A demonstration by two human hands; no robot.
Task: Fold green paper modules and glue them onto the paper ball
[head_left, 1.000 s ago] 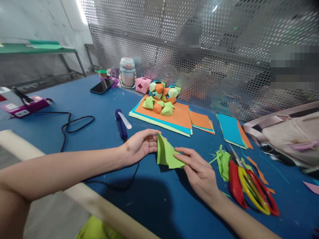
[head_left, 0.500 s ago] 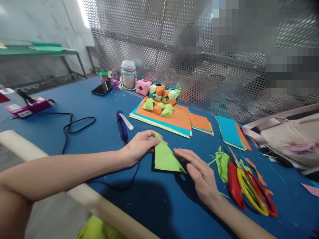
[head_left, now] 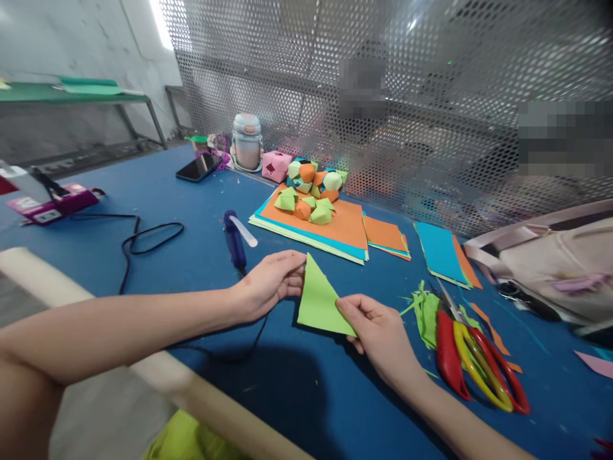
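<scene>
A light green sheet of paper folded into a triangle point(head_left: 318, 301) is held up over the blue table. My right hand point(head_left: 378, 332) pinches its lower right corner, thumb in front and fingers behind. At the upper left, the fingertips of my left hand point(head_left: 268, 284) are closed at the top corner, the other fingers curled beside the paper's left edge. Left of the paper lies a dark blue glue gun point(head_left: 234, 241) with a white glue stick in it. Folded green and orange paper pieces point(head_left: 306, 207) rest on a stack of coloured sheets point(head_left: 352, 223) behind.
Red- and yellow-handled scissors point(head_left: 472, 358) lie at the right by green paper scraps point(head_left: 425, 313). Farther back are smaller paper stacks point(head_left: 440, 252), a bag point(head_left: 560, 262), a phone point(head_left: 197, 167), a bottle point(head_left: 247, 144) and a pink paper box point(head_left: 276, 166). A black cord point(head_left: 153, 239) crosses the left side.
My right hand has moved in and taken hold of the folded paper's right corner. The paper has turned a little, and my left hand's grip has shifted to its top corner.
</scene>
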